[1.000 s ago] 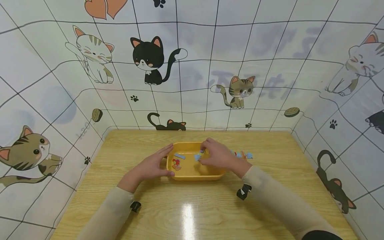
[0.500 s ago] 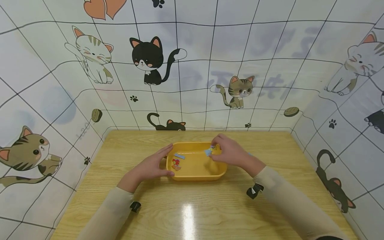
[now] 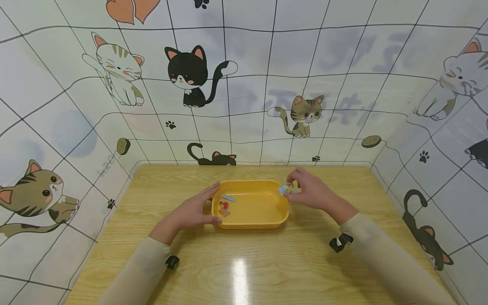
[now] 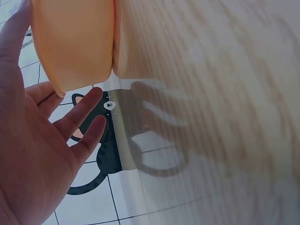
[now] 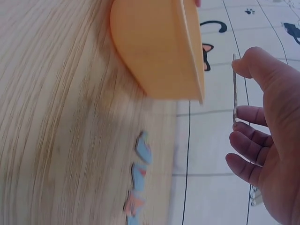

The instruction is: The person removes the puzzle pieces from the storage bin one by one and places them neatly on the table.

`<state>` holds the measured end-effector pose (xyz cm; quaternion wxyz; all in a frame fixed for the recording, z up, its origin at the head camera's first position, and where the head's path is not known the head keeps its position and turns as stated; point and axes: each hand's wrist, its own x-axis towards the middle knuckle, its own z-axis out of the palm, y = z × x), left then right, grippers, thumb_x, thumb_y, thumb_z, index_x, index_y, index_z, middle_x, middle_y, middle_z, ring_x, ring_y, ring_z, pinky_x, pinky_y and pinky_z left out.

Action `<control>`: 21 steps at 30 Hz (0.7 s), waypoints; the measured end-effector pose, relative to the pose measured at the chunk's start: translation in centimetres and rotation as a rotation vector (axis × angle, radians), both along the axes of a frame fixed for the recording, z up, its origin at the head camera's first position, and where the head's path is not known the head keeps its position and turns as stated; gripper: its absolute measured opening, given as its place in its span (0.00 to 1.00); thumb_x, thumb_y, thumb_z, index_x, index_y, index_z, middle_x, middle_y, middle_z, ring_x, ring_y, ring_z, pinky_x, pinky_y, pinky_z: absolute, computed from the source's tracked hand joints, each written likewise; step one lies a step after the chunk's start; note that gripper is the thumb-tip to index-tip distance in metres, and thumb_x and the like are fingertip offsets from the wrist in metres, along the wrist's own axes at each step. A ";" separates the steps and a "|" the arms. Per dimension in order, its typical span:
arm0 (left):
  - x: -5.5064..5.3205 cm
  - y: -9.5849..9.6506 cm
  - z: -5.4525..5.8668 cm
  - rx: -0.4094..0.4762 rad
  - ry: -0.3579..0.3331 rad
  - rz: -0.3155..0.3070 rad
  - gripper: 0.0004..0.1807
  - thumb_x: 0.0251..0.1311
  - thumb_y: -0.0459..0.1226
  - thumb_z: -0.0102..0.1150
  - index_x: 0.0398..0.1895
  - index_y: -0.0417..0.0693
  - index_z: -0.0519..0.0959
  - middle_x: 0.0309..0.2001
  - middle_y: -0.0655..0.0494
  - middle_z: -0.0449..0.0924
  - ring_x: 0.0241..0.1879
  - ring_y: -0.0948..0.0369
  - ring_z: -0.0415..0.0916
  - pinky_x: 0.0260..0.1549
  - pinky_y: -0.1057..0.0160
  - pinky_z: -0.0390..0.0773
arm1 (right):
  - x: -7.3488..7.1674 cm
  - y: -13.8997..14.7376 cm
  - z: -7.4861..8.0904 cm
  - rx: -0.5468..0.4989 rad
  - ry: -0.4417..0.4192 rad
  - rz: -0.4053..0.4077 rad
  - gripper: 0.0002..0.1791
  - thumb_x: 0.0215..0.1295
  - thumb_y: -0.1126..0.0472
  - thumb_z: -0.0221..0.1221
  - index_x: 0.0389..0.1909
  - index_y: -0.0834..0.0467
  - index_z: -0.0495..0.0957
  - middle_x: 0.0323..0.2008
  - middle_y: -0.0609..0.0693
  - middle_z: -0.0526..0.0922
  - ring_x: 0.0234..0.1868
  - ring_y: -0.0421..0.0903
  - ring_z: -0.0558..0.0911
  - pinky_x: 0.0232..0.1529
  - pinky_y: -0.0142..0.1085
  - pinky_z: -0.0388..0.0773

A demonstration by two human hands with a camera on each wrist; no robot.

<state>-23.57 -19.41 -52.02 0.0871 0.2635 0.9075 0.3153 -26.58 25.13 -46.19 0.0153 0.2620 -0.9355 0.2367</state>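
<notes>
Left hand (image 3: 190,209) clamped round the yellow tray's (image 3: 251,225) left end; right hand (image 3: 314,191) pinching a flat piece (image 3: 283,190) above its far right corner.
The tray's long axis runs left to right; a red piece (image 3: 224,207) and blue strip (image 3: 228,198) lie inside, at its left. Fingers partly cover the flat piece, so its long axis is unclear; edge-on, it parallels the tray's rim. Right of the tray, a blurred row of pieces (image 5: 138,176) is cut off in the right wrist view.

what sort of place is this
Probably a small enclosed play or work nook: a wood-grain table, cat-print walls on three sides, and a yellow tray with small flat pieces.
</notes>
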 end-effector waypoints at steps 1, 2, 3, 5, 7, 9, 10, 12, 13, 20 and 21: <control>0.0 0.0 0.0 -0.002 0.001 0.001 0.66 0.58 0.64 0.80 0.92 0.56 0.53 0.90 0.68 0.44 0.82 0.49 0.64 0.79 0.36 0.63 | 0.0 0.3 0.0 0.007 0.003 -0.003 0.20 0.67 0.47 0.75 0.51 0.54 0.82 0.50 0.49 0.78 0.42 0.49 0.79 0.41 0.44 0.80; 0.0 0.0 0.0 -0.006 0.001 0.002 0.66 0.58 0.65 0.80 0.93 0.57 0.53 0.90 0.69 0.44 0.82 0.50 0.64 0.79 0.37 0.63 | 0.0 0.6 0.0 0.019 0.009 -0.006 0.21 0.68 0.47 0.75 0.51 0.55 0.82 0.50 0.49 0.78 0.42 0.48 0.79 0.42 0.45 0.80; 0.0 0.0 0.0 -0.006 0.001 0.002 0.66 0.57 0.65 0.80 0.93 0.57 0.53 0.90 0.69 0.44 0.82 0.50 0.64 0.79 0.37 0.63 | 0.0 0.9 0.0 0.031 0.014 -0.010 0.21 0.68 0.47 0.75 0.51 0.55 0.82 0.50 0.49 0.78 0.42 0.48 0.79 0.42 0.45 0.80; -0.1 0.0 -0.1 -0.005 0.003 0.002 0.66 0.58 0.64 0.80 0.93 0.57 0.53 0.90 0.69 0.44 0.82 0.50 0.65 0.80 0.37 0.63 | 0.0 1.6 0.0 0.056 0.020 -0.019 0.21 0.68 0.47 0.75 0.51 0.55 0.82 0.50 0.49 0.78 0.41 0.47 0.78 0.42 0.45 0.80; -0.2 0.0 -0.2 -0.004 0.006 0.001 0.66 0.58 0.65 0.80 0.92 0.56 0.53 0.90 0.69 0.44 0.82 0.51 0.65 0.80 0.37 0.63 | 0.0 2.2 0.0 0.075 0.032 -0.025 0.21 0.67 0.47 0.76 0.51 0.56 0.83 0.50 0.50 0.78 0.40 0.47 0.78 0.43 0.45 0.80; -0.2 -0.1 -0.2 0.000 0.006 -0.001 0.66 0.58 0.64 0.80 0.92 0.56 0.53 0.90 0.69 0.44 0.81 0.50 0.66 0.79 0.37 0.63 | 0.0 2.8 0.0 0.091 0.044 -0.031 0.21 0.67 0.48 0.76 0.50 0.56 0.83 0.49 0.50 0.78 0.40 0.46 0.77 0.43 0.46 0.80; -0.2 -0.1 -0.2 0.001 0.006 -0.002 0.66 0.58 0.64 0.80 0.92 0.56 0.53 0.90 0.69 0.44 0.81 0.50 0.66 0.79 0.37 0.63 | 0.1 3.1 0.0 0.097 0.050 -0.032 0.21 0.67 0.48 0.76 0.50 0.57 0.83 0.49 0.50 0.78 0.40 0.46 0.77 0.42 0.46 0.80; -0.2 -0.1 -0.2 0.004 0.006 -0.004 0.66 0.58 0.64 0.80 0.92 0.56 0.53 0.90 0.69 0.44 0.81 0.50 0.66 0.79 0.37 0.63 | 0.1 3.7 -0.2 0.108 0.060 -0.035 0.21 0.66 0.49 0.76 0.50 0.57 0.83 0.49 0.51 0.78 0.40 0.46 0.76 0.41 0.46 0.79; -0.2 -0.1 -0.2 0.006 0.006 -0.005 0.66 0.58 0.63 0.81 0.92 0.56 0.53 0.90 0.69 0.44 0.80 0.50 0.67 0.79 0.37 0.63 | 0.1 4.0 -0.2 0.114 0.063 -0.037 0.21 0.66 0.49 0.76 0.50 0.57 0.83 0.49 0.51 0.78 0.39 0.46 0.76 0.41 0.46 0.79; -0.2 -0.1 -0.3 -0.001 0.002 -0.004 0.65 0.58 0.62 0.81 0.92 0.56 0.53 0.90 0.69 0.44 0.80 0.51 0.67 0.79 0.38 0.64 | 0.2 6.0 -0.7 0.153 0.065 -0.055 0.20 0.66 0.50 0.75 0.49 0.57 0.83 0.47 0.51 0.77 0.38 0.44 0.75 0.39 0.44 0.78; -0.2 -0.1 -0.3 -0.001 0.002 -0.004 0.65 0.58 0.62 0.81 0.92 0.56 0.53 0.90 0.69 0.44 0.80 0.51 0.68 0.79 0.37 0.64 | 0.2 6.2 -0.7 0.160 0.061 -0.057 0.20 0.66 0.50 0.76 0.49 0.57 0.83 0.47 0.50 0.78 0.38 0.44 0.75 0.39 0.44 0.78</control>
